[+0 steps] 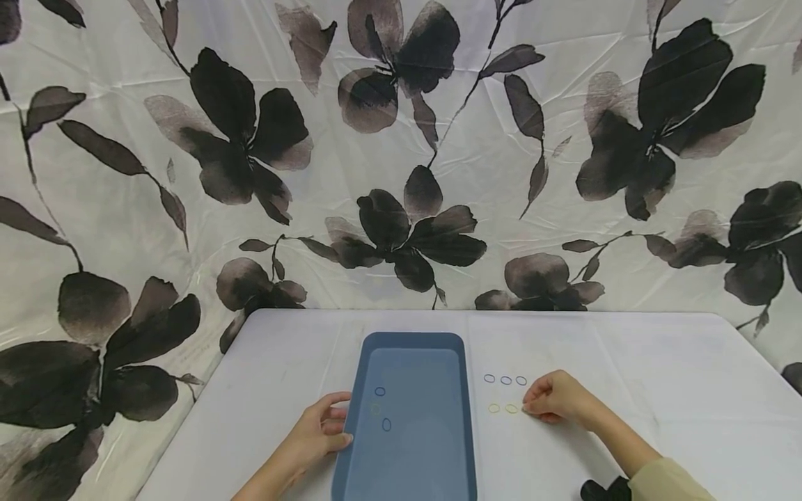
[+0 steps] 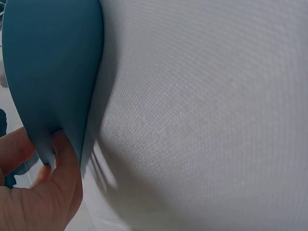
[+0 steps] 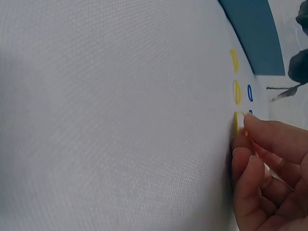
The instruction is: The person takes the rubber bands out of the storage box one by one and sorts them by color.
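My left hand (image 1: 316, 431) grips the left rim of a blue rectangular tray (image 1: 410, 459). In the left wrist view the thumb (image 2: 65, 159) presses the tray's outer wall. Inside the tray lie a dark blue rubber band (image 1: 379, 392), a faint yellow one (image 1: 375, 409) and another blue one (image 1: 386, 424). Right of the tray, my right hand (image 1: 560, 400) pinches a thin yellow rubber band (image 3: 237, 124) between thumb and fingertips, low over the table. That band is hidden by the fingers in the head view. Beside it lie two yellow bands (image 1: 512, 409) in a row.
Behind the yellow row, three blue rubber bands (image 1: 505, 380) lie on the white table (image 1: 664, 376). A black object (image 1: 604, 490) shows at the bottom edge near the right sleeve. A floral cloth (image 1: 401, 160) hangs behind the table.
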A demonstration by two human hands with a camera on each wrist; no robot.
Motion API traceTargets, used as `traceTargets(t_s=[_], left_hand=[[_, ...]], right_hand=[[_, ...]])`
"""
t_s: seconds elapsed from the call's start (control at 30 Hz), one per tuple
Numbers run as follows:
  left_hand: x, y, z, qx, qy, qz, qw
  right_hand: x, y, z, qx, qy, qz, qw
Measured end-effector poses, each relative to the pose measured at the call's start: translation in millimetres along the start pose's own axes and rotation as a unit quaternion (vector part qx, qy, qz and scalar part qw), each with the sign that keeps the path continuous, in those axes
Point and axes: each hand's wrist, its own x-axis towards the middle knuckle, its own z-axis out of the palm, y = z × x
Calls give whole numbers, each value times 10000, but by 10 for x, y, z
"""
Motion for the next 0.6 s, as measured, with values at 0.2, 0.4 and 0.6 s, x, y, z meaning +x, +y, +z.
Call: traceTargets(t_s=[0.2,0.4,0.6], left_hand=[[-9,10,2,12,-6,40,10000],[-12,2,-3,-43,-18,76,10000],[-6,4,3,-20,11,46,10000]], right_hand=[[9,-9,-54,136,-261,-180,9994],[44,-79,-111,47,-292,-308,9991],[79,-175,-146,2,-279,-293,9992]])
